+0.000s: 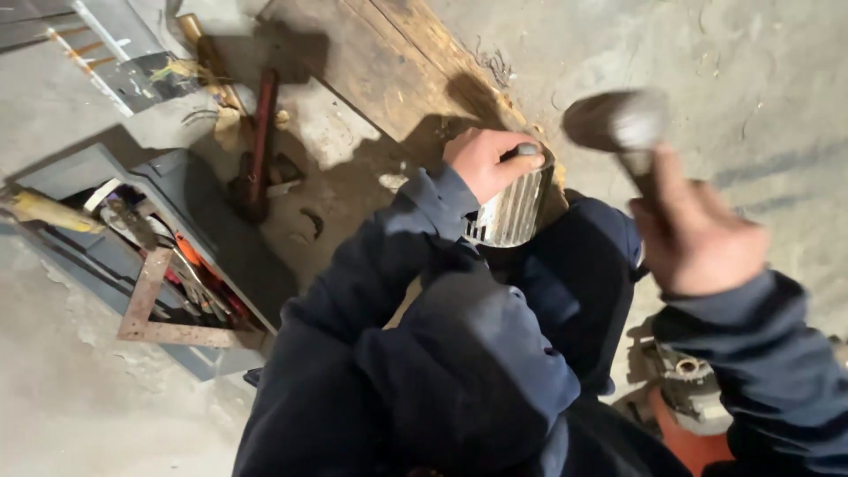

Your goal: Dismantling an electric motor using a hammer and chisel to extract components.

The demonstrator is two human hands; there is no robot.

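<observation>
The left hand [484,163] grips a punch [526,150] on the ribbed cylinder [515,208]; the right hand [698,243], clenched, raises a hammer [616,122]. A square blow clear of the fingers seems best.

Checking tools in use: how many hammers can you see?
1. The hammer is raised in the right hand, blurred, upper right. More may lie hidden in the toolbox at left.

A workshop: bare concrete floor [751,71], open grey toolbox [168,265] of hand tools, worn wooden plank [389,62]
</observation>
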